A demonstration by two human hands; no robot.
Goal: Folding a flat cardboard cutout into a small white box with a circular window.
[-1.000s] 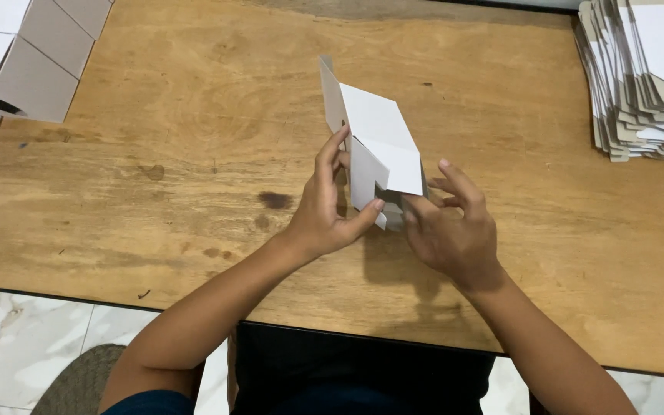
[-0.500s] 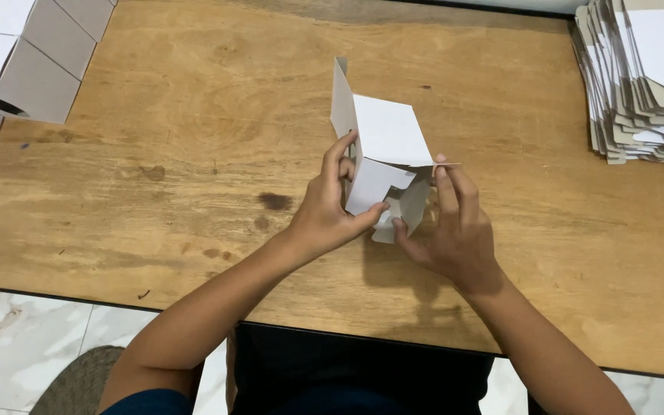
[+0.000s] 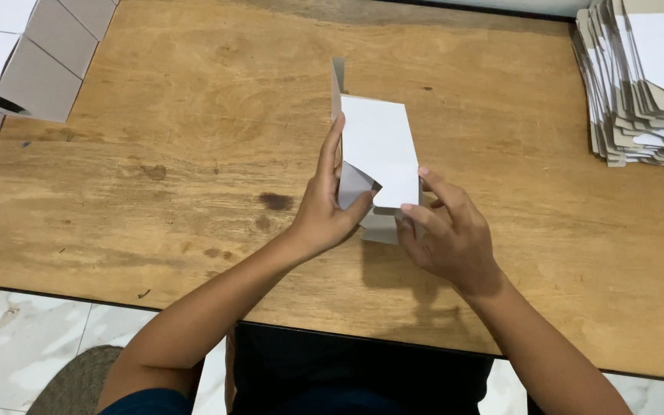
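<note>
White cardboard box (image 3: 378, 150) sits mid-table, its flaps at the near end now half tucked where half a second ago they stood looser — the bottom is closing. Left hand (image 3: 324, 211) clasps its nine o'clock side, thumb on a flap; right hand (image 3: 447, 230) pinches the six o'clock flaps. Flat blanks (image 3: 643, 84) stack at two o'clock, finished boxes (image 3: 17, 61) at ten.
</note>
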